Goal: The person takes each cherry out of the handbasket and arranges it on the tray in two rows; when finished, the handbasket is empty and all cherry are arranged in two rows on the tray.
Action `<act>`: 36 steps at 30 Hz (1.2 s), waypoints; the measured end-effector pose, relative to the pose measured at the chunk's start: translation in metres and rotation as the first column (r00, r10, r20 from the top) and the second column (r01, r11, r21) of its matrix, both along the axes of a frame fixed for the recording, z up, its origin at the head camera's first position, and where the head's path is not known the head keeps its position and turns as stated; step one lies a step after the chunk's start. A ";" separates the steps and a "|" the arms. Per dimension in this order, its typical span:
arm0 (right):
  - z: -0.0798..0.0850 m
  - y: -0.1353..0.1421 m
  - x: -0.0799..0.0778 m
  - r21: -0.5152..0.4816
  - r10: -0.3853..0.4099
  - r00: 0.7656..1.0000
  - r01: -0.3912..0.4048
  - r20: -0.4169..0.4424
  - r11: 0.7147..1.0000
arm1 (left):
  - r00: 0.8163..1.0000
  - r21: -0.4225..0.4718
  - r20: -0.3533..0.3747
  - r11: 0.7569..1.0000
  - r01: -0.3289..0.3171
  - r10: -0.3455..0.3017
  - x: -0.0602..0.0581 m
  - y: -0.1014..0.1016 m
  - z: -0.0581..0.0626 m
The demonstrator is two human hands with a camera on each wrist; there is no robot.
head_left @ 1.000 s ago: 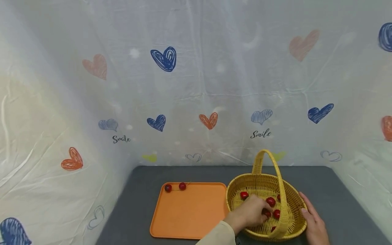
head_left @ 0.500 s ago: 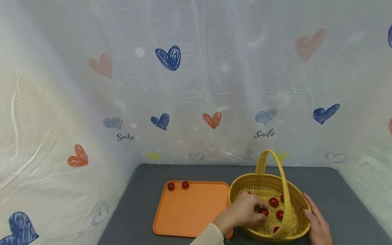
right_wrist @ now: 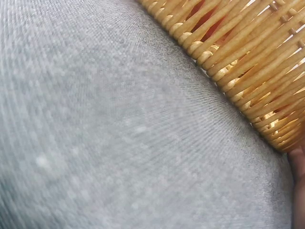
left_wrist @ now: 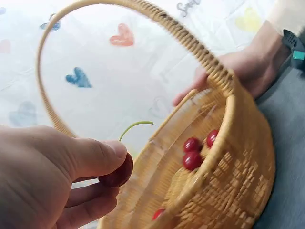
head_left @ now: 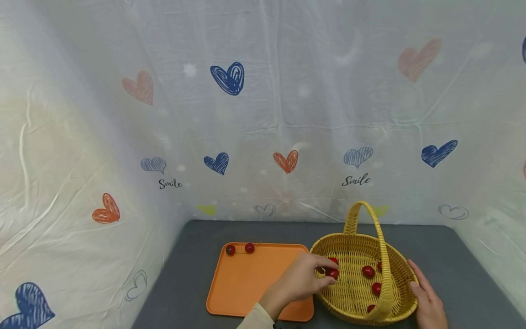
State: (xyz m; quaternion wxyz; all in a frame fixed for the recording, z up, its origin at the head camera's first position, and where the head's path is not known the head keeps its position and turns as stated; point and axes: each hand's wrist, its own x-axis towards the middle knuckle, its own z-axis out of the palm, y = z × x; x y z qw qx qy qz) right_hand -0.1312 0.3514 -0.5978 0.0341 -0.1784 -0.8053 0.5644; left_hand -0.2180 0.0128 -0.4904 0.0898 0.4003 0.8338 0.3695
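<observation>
A dark red cherry [left_wrist: 119,172] with a curved green stem is pinched between the thumb and fingers of my left hand [head_left: 297,276]. That hand is over the left rim of the yellow wicker basket [head_left: 396,260]. Several other red cherries [head_left: 368,271] lie inside, one of them [head_left: 334,261] partly behind the left fingers. My right hand [head_left: 429,301] lies along the outside of the basket's right end, fingers fairly straight against the wall. The right wrist view catches only a sliver of that hand [right_wrist: 298,164] beside the weave.
To the basket's left is an orange tray [head_left: 242,292] with two stemmed cherries [head_left: 249,248] at its back left corner. The basket's tall arched handle [head_left: 383,256] rises over it. A dark grey tabletop [head_left: 181,288] meets a heart-print curtain [head_left: 255,114] behind.
My left hand has moved left from the middle of the basket to its left rim, bringing the pinched cherry along. The right hand stays at the basket's right end.
</observation>
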 end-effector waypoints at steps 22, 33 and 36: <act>-0.002 0.001 0.000 -0.004 0.009 1.000 -0.010 -0.007 1.000 | 0.952 0.027 -0.136 0.962 -0.272 0.274 -0.035 -0.085 -0.019; -0.002 0.000 0.001 -0.007 0.010 1.000 -0.010 -0.014 1.000 | 0.867 0.038 -0.305 0.915 -0.401 0.393 -0.055 -0.100 -0.035; -0.002 0.001 0.001 -0.004 0.010 1.000 -0.010 -0.015 1.000 | 0.849 0.034 -0.330 0.904 -0.426 0.413 -0.060 -0.101 -0.039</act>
